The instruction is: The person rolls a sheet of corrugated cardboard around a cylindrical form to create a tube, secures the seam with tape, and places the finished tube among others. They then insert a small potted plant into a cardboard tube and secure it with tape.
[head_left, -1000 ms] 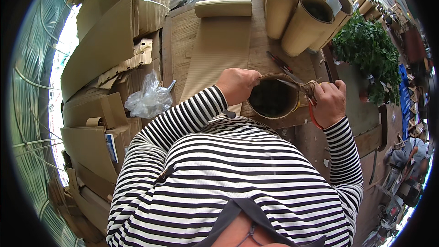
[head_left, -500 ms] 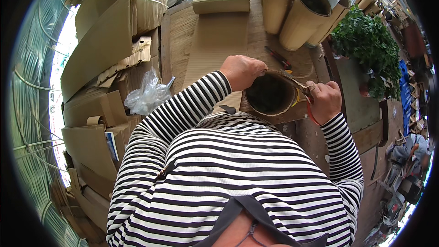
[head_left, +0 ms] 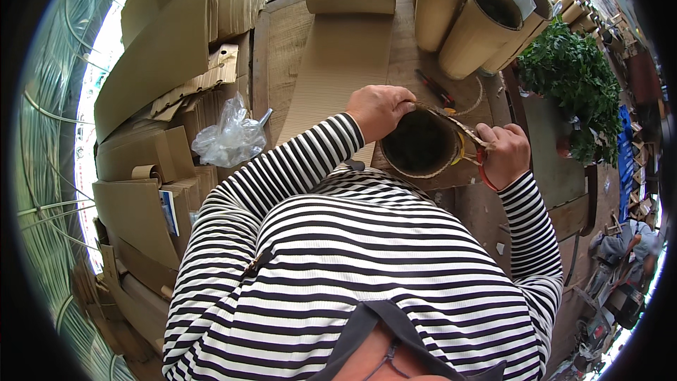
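The left hand (head_left: 381, 111) pinches a cardboard strip (head_left: 462, 129) between thumb and fingers beside the tube (head_left: 422, 175); the right hand (head_left: 506, 156) curls firmly round a red handle (head_left: 485, 177).

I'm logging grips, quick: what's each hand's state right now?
Left hand: closed, pinching the cardboard tube by its rim.
Right hand: closed on a red-handled tool.

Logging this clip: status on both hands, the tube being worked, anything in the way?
Left hand pinching cardboard tube at its rim. Right hand closed on red-handled tool. Red-and-black tool lying beyond, clear of both hands.
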`<state>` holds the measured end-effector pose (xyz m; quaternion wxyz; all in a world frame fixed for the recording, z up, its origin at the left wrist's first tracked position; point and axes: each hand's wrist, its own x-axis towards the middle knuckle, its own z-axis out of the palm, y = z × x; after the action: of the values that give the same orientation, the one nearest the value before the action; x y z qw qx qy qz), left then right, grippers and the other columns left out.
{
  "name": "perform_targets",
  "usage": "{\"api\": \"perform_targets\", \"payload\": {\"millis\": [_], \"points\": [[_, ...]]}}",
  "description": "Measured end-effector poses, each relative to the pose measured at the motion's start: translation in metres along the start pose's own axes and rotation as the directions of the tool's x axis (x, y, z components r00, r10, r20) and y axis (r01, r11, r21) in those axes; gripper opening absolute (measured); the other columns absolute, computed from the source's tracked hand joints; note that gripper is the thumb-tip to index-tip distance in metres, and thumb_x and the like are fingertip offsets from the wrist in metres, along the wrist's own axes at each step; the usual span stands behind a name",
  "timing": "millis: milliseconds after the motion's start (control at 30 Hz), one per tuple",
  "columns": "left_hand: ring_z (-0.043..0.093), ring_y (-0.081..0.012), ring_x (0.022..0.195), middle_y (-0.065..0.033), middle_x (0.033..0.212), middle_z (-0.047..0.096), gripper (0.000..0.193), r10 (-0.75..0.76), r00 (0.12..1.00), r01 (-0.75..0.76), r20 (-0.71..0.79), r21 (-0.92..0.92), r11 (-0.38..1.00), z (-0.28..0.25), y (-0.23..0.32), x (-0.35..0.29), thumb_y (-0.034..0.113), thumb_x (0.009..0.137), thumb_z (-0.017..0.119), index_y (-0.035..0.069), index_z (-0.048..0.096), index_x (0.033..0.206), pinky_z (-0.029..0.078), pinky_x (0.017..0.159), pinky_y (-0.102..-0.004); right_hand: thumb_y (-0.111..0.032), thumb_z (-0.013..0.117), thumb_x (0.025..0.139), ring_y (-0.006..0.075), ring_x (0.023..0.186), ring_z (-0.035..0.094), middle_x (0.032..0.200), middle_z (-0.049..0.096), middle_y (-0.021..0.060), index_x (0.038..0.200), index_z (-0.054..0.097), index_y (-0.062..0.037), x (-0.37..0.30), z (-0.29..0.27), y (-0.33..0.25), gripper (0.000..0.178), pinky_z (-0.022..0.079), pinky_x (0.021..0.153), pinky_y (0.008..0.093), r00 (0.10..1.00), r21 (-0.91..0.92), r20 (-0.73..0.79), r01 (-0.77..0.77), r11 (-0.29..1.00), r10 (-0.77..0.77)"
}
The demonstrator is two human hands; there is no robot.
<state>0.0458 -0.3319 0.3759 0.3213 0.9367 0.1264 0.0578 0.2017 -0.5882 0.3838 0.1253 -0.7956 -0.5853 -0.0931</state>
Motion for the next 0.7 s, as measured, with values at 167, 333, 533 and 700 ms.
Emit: {"api": "perform_targets", "payload": {"millis": [167, 333, 533, 700], "points": [[0.071, -0.0313, 0.095, -0.0148, 0.106, 0.074, 0.024, 0.004, 1.000, -0.002, 0.029, -0.074, 0.997, 0.006, -0.009, -0.003, 0.023, 0.096, 0.066, 0.007, 0.073, 0.113, 0.058, 0.086, -0.0364, -0.014, 0.073, 0.074, 0.0267, 0.068, 0.063, 0.070, 0.061, 0.0056, 0.095, 0.063, -0.0114, 0.000, 0.001, 0.000, 0.023, 0.047, 0.080, 0.0400, 0.998, 0.017, -0.052, -0.025, 1.000, 0.025], [0.070, -0.0316, 0.100, -0.0119, 0.106, 0.075, 0.024, 0.079, 0.991, -0.081, 0.107, 0.017, 0.997, 0.009, -0.004, 0.009, 0.025, 0.097, 0.064, 0.008, 0.074, 0.112, 0.056, 0.090, -0.0371, -0.017, 0.075, 0.077, 0.0263, 0.074, 0.064, 0.075, 0.062, 0.0061, 0.104, 0.065, -0.0118, 0.017, -0.010, -0.004, 0.029, 0.045, 0.087, 0.0407, 0.998, 0.002, -0.057, 0.040, 0.999, -0.040], [0.069, -0.0318, 0.108, -0.0156, 0.119, 0.071, 0.030, -0.029, 0.994, 0.043, 0.106, -0.139, 0.989, 0.012, 0.006, 0.010, 0.020, 0.097, 0.065, 0.007, 0.069, 0.123, 0.055, 0.095, -0.0371, -0.014, 0.070, 0.077, 0.0305, 0.069, 0.062, 0.071, 0.060, 0.0099, 0.105, 0.063, -0.0085, -0.001, 0.002, 0.027, 0.029, 0.047, 0.081, 0.0435, 0.998, 0.041, 0.059, 0.021, 0.999, -0.024], [0.067, -0.0323, 0.114, -0.0169, 0.126, 0.068, 0.036, -0.036, 0.987, 0.063, 0.158, -0.167, 0.984, 0.015, -0.003, 0.004, 0.015, 0.098, 0.062, 0.007, 0.064, 0.133, 0.053, 0.100, -0.0370, -0.020, 0.073, 0.075, 0.0296, 0.072, 0.063, 0.074, 0.060, 0.0081, 0.106, 0.063, -0.0087, 0.022, -0.007, 0.020, 0.034, 0.046, 0.089, 0.0453, 0.995, 0.071, -0.002, 0.097, 0.993, -0.097]]}}
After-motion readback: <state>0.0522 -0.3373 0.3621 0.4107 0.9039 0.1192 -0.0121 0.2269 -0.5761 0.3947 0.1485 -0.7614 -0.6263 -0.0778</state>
